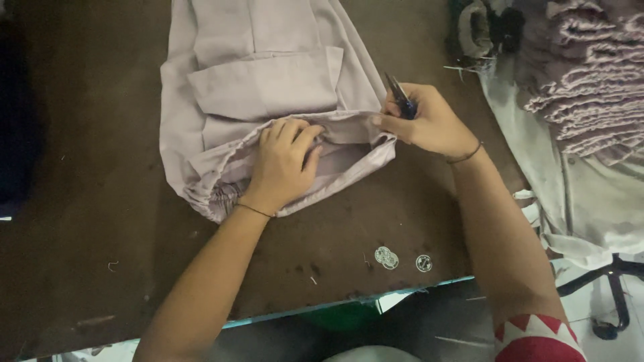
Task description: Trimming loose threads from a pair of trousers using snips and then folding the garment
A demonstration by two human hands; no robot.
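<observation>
A pale lilac garment (268,87) with a flap pocket lies on the brown table (94,201), its waistband turned toward me. My left hand (285,161) grips the waistband edge, fingers curled into the opening. My right hand (429,124) pinches the waistband's right end and holds small thread snips (400,97), whose blades point up and away from me.
A stack of folded lilac garments (583,94) rests on white cloth (590,194) at the right. Three small round stickers (401,260) lie near the table's front edge. A chair base (614,295) stands on the floor at lower right. Thread scraps dot the tabletop.
</observation>
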